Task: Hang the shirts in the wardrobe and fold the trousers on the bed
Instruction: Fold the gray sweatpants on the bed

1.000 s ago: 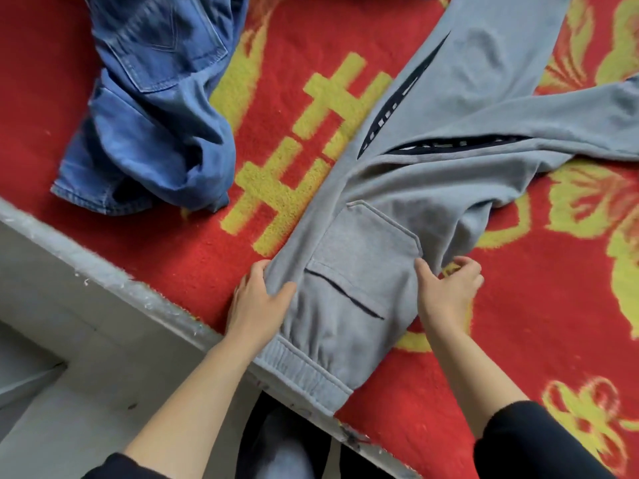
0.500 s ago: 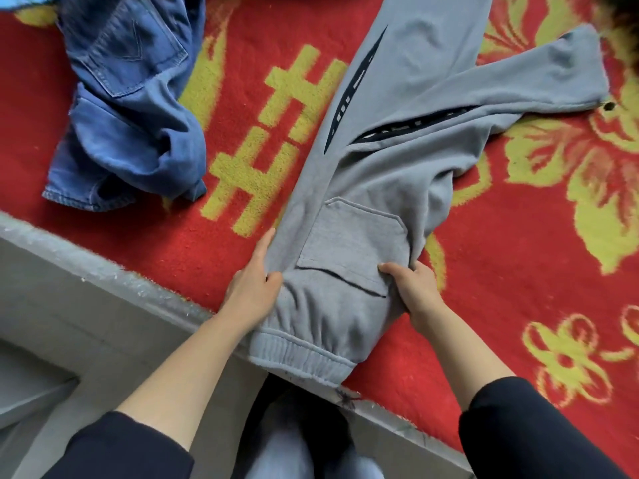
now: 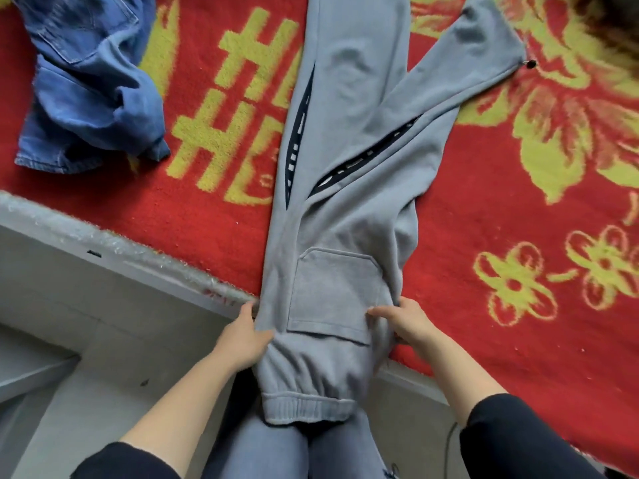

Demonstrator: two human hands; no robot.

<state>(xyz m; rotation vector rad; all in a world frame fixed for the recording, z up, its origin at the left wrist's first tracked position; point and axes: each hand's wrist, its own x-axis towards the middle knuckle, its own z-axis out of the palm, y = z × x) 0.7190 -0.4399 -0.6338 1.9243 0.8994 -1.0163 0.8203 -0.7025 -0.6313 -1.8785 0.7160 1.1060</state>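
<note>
While hands (image 3: 328,326) grip grey trousers (image 3: 339,209), no legible label

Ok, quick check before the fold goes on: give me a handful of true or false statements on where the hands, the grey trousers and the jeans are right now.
1. Both hands grip the grey trousers near the waistband end. True: the left hand holds one side and the right hand the other.
2. The elastic waistband lies fully on the red blanket. False: it hangs past the bed edge, toward the person.
3. The blue jeans are folded neatly. False: they lie crumpled in a heap on the red blanket.
4. The two grey legs lie apart, spreading in a V. True.
5. The jeans overlap the grey trousers. False: bare blanket shows between them.
</note>
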